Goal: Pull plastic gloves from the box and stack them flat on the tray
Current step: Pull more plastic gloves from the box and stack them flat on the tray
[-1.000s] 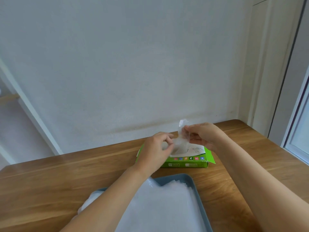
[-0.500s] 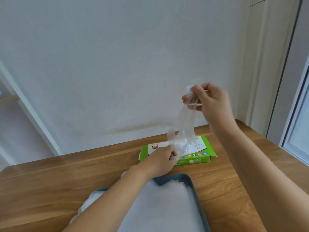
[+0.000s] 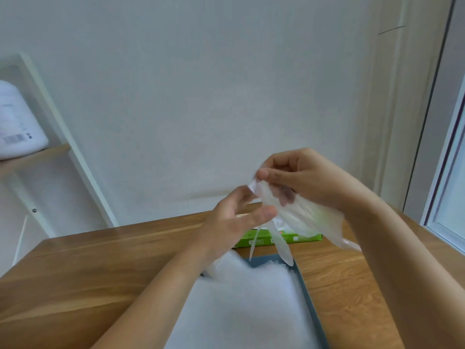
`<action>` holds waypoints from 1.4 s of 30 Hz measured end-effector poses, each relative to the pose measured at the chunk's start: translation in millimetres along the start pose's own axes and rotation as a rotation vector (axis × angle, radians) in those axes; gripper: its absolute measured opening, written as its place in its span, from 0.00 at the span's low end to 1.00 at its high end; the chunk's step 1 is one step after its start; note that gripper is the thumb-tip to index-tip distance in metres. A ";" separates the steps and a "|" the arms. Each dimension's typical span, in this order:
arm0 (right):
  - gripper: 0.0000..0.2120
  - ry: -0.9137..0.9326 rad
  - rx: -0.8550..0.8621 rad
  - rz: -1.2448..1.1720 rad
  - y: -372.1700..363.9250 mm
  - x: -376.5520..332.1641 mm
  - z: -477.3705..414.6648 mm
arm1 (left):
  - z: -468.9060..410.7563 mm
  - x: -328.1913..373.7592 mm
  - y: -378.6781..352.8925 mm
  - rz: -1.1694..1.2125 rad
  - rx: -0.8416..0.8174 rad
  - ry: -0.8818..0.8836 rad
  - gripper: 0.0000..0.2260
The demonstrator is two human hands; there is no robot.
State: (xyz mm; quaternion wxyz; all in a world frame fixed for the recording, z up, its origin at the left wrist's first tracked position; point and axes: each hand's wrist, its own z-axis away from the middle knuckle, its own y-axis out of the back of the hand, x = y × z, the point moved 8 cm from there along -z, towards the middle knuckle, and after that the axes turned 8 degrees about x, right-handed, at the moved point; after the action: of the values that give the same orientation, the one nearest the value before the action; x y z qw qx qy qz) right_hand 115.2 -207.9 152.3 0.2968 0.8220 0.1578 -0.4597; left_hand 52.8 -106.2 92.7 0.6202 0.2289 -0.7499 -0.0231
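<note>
Pale wall [image 3: 201, 96] stood behind a wooden tabletop [image 3: 88, 273]. Above it, the right hand [image 3: 302, 182] held 1 clear plastic glove [image 3: 307, 217] clear of everything, pinching its upper end between the thumb and curled fingers. The left hand [image 3: 234, 222] was just to the left of that pinch and slightly lower, its fingers and thumb loosely straight and spread, gripping nothing. Its fingertips sat right at the glove's white corner; whether they touched it could not be told.

From the pinch the glove's long axis ran down and to the right, crumpled, not flat. 2 narrow finger parts dangled below the hands, in front of the green box [image 3: 297, 239] and reaching the far rim of the blue-grey tray [image 3: 310, 295]. The box lay just beyond and below the hands. The tray lay below them and nearer the person, bearing a flat stack of gloves [image 3: 246, 306].

By my judgement the left hand was the nearer one to take the free corner, so the glove could be spread between both hands and lowered toward the stack.
</note>
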 end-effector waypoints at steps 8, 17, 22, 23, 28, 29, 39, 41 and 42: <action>0.21 -0.217 0.034 -0.143 -24.3 -6.4 33.8 | 44.7 15.2 14.1 0.040 0.147 0.114 0.06; 0.03 -0.095 0.037 0.313 -59.2 -48.2 57.0 | 85.2 1.4 67.2 0.232 0.259 0.139 0.06; 0.10 0.050 0.085 0.386 -99.6 -83.5 63.9 | 114.5 -21.1 100.7 0.217 0.219 0.240 0.11; 0.11 0.039 0.072 0.365 -107.5 -84.0 66.2 | 121.1 -25.5 109.0 0.188 0.200 0.260 0.10; 0.11 -0.110 0.072 0.115 -120.9 -69.5 69.9 | 139.2 -32.6 148.2 0.104 0.120 0.361 0.11; 0.11 -0.138 0.074 0.090 -122.5 -64.1 70.0 | 140.3 -32.1 153.7 0.092 0.098 0.386 0.12; 0.09 -0.326 0.111 0.237 -103.1 25.8 82.6 | 120.3 -57.2 137.6 -0.326 -0.138 0.535 0.09; 0.09 -0.341 0.100 0.299 -98.3 44.5 87.4 | 113.6 -69.1 123.3 -0.376 -0.181 0.561 0.10; 0.09 -0.354 0.093 0.331 -95.5 54.7 89.2 | 109.8 -75.1 117.7 -0.408 -0.188 0.576 0.11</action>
State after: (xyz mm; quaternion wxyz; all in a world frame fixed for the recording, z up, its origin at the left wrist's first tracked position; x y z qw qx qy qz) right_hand 34.2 -191.1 37.3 0.3529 0.7562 -0.0548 -0.5483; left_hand -78.1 -0.3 35.9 0.8070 0.3129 -0.4779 -0.1498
